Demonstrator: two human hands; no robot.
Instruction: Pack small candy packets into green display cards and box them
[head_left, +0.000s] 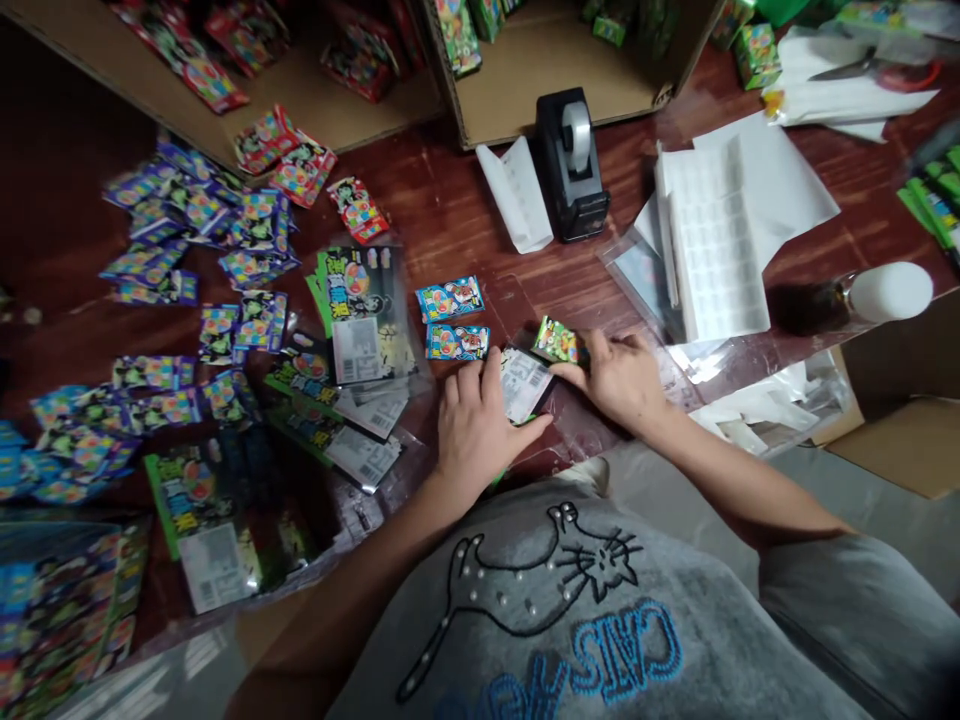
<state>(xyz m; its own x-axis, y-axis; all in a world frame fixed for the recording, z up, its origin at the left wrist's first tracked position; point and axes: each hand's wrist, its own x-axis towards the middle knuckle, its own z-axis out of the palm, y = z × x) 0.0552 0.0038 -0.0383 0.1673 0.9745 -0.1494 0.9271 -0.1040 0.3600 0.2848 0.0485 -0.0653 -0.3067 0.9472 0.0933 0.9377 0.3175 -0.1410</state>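
Observation:
My left hand [474, 425] lies with its fingers flat and its thumb spread, over the left side of a dark printed bag with a white label [523, 382]. Just past the label's upper right corner, a small green sachet [555, 340] touches my right hand [624, 382], whose curled fingers and thumb close on the sachet's near end. The exact contact of those fingertips is partly hidden. Two blue sachets [456, 342] lie side by side beyond my left fingertips. To the left, several similar black and green bags [375, 340] overlap in clear plastic.
Purple sachets [195, 205] and red sachets [304, 170] are scattered at the left. Cardboard boxes [555, 105] stand at the back. A black tape dispenser [574, 180], white sticker sheets [716, 240], a white-capped bottle [892, 292] and scissors [847, 68] are on the right.

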